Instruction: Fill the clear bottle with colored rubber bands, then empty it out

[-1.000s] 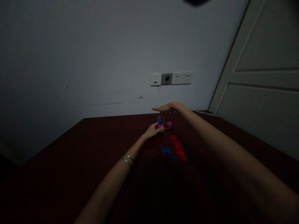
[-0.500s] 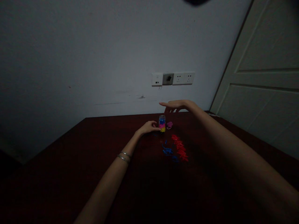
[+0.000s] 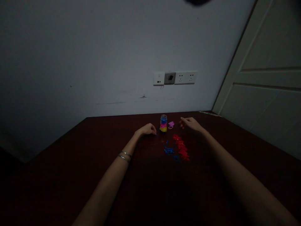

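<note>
A small clear jar [image 3: 163,123] stands upright, filled in layers of yellow, pink and blue pieces. Just to its left, my left hand [image 3: 147,129] rests low on the table, fingertips pinched on a tiny blue piece [image 3: 156,135]. Right of the jar lies a pink lid-like piece [image 3: 171,124] with a pale loop. Beyond that, my right hand [image 3: 191,123] hovers over the table, its fingers loosely bent and apart with nothing visible in them. Nearer me are a scattered blue pile [image 3: 169,151] and a long row of red pieces [image 3: 181,147], too small to name.
The dark red table [image 3: 105,138] meets a grey wall at its back edge. Switches and sockets [image 3: 175,78] are set in the wall above the jar. A pale panelled door [image 3: 265,84] stands at the right. The room is dim.
My right hand has come down from above the jar to the right, low over the table. My left hand has let go of the jar and moved slightly down to the tiny blue piece.
</note>
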Demonstrator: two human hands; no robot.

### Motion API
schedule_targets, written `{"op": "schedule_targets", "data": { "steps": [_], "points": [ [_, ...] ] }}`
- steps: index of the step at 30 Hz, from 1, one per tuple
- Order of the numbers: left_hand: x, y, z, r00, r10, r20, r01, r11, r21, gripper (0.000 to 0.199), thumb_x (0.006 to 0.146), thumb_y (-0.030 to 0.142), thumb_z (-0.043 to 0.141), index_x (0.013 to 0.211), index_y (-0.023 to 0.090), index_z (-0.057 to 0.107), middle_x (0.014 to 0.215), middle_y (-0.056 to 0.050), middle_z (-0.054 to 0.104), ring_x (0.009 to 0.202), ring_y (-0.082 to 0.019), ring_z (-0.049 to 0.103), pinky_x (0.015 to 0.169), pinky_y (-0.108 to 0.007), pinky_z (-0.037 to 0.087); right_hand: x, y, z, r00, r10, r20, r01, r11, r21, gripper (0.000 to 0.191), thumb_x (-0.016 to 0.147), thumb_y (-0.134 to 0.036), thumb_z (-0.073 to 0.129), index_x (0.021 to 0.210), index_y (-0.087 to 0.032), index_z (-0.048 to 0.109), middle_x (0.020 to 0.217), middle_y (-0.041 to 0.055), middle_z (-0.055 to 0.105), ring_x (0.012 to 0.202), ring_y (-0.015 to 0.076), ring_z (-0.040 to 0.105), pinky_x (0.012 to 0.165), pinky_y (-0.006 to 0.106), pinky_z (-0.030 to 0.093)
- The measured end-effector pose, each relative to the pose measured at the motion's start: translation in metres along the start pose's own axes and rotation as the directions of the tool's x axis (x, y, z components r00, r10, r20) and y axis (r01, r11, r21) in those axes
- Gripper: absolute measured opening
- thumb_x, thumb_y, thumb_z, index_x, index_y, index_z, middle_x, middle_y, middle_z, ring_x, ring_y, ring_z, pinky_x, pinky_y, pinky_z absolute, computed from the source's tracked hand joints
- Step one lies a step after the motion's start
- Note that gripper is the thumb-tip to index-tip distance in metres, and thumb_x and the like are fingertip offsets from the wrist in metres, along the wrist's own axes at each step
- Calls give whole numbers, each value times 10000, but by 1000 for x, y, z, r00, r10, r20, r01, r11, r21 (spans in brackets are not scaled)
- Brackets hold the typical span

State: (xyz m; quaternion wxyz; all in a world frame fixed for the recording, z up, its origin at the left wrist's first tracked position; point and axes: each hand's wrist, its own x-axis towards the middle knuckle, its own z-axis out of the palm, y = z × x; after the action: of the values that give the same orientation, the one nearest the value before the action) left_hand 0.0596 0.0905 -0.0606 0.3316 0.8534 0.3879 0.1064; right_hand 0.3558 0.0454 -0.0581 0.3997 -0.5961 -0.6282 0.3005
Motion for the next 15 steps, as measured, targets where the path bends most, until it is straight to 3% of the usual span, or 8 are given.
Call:
{"op": "schedule_targets", "data": {
  "steps": [3, 8, 15],
  "points": [
    [1, 0, 1, 1000, -12, 5, 12, 999, 43, 146, 648, 156, 584, 751, 94, 667, 647, -15, 614, 610, -104, 516, 603, -207, 397, -8, 29, 4, 995, 34, -92, -28, 997, 66, 476, 781, -562, 443, 783, -119, 616, 617, 75, 638, 485, 124, 544, 452, 222, 407],
    [0, 1, 5, 999, -23, 24, 18, 983, 185, 179, 680, 92, 507, 786, 99, 651, 737, -38, 638, 657, -114, 541, 612, -202, 407, -19, 49, 8, 965, -27, -261, 20, 999, -32, 490, 798, -542, 395, 775, -119, 641, 606, 64, 630, 526, 132, 552, 516, 230, 419],
    [-12, 9, 13, 999, 38, 3, -36, 938, 345, 175, 738, 112, 460, 843, 117, 600, 854, -62, 630, 739, -133, 551, 655, -213, 405, -22, 48, 8, 963, -75, -259, 23, 980, -197, 491, 805, -523, 358, 760, -138, 659, 611, 46, 631, 561, 154, 567, 551, 247, 399]
  ]
}}
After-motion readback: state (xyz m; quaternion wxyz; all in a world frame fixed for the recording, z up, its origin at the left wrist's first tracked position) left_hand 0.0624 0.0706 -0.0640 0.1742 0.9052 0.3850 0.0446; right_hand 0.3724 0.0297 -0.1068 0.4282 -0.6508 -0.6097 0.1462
